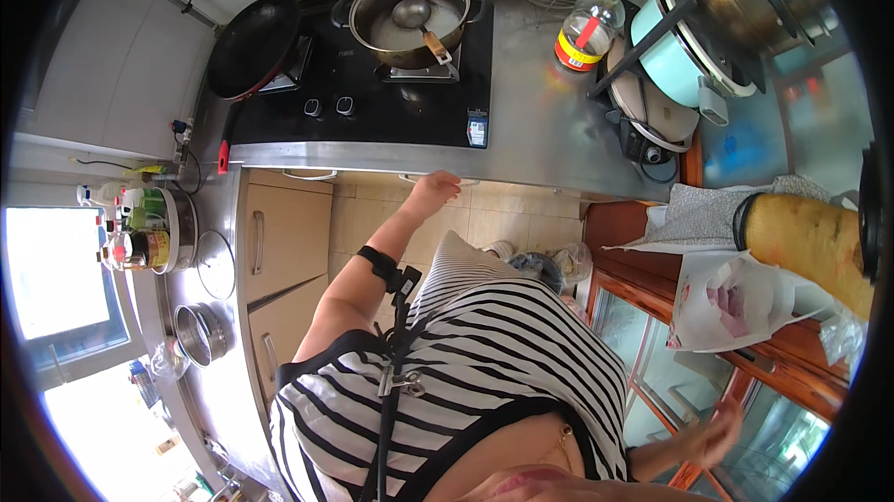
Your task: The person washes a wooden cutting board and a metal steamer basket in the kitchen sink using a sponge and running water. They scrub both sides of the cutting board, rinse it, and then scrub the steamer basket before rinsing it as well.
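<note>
My left hand (434, 193) hangs in front of the steel counter edge (391, 156), its fingers loosely curled and holding nothing. Near the right cabinet's glass doors is my right hand (723, 434), blurred and with nothing seen in it. On the black gas hob (398, 111) stands a two-handled steel pot (380, 42) with pale liquid inside. A ladle (412, 14) rests in it, its wooden handle over the rim. To the left, a black frying pan (251, 48) sits tilted on the other burner, its red-tipped handle reaching the counter corner.
At right, an oil bottle (583, 34) stands before a black rack (646, 37) with a turquoise pot (670, 55). A steel basin (201, 334) and a glass lid (215, 264) lie on the left counter. A white plastic bag (733, 306) sits on the wooden cabinet (646, 303).
</note>
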A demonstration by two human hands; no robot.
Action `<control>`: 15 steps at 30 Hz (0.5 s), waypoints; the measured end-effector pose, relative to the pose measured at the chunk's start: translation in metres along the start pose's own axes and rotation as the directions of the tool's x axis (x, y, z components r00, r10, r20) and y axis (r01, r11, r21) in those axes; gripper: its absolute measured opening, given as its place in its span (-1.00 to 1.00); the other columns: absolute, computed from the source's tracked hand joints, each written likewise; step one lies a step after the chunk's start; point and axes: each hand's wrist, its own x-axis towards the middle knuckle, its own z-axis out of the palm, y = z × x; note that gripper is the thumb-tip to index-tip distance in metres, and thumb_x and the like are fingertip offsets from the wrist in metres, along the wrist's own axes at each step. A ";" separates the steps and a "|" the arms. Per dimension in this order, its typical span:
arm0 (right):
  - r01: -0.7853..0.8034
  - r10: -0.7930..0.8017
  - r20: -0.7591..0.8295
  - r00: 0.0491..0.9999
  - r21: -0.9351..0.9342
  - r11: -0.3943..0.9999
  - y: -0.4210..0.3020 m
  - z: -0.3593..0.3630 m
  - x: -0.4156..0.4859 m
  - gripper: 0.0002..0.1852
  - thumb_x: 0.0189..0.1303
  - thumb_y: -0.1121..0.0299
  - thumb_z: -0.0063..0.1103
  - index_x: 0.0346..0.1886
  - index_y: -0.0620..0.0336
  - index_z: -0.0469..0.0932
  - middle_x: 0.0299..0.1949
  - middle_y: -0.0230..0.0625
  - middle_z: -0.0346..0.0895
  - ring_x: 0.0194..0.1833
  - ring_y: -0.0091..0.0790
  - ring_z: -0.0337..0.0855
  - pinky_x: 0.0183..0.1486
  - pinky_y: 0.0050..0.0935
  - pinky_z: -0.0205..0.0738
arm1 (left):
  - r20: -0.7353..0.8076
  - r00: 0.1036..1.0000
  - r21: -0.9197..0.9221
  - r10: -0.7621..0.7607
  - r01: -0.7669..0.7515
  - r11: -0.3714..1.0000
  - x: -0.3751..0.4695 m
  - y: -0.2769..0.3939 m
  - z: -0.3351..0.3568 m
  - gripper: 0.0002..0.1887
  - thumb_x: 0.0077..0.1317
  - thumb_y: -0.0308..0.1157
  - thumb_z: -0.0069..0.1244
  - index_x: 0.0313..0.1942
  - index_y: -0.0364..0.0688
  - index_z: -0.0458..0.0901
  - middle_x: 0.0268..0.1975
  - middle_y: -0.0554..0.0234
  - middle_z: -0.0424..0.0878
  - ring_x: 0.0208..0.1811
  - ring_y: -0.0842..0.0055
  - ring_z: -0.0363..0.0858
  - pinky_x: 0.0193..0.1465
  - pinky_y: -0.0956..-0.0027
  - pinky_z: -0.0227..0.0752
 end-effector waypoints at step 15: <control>-0.270 0.544 0.756 0.364 -0.474 0.838 0.237 0.007 -0.301 -0.78 0.22 0.33 0.24 -0.14 0.25 0.64 -0.32 -0.15 0.67 -0.31 -0.27 0.70 -0.17 -0.32 0.55 | -0.240 0.939 -0.030 -0.245 0.245 0.969 -0.195 -0.162 -0.042 -0.71 0.25 -0.41 0.01 -0.03 -0.26 0.65 -0.24 0.20 0.74 -0.26 0.53 0.71 -0.26 0.43 0.56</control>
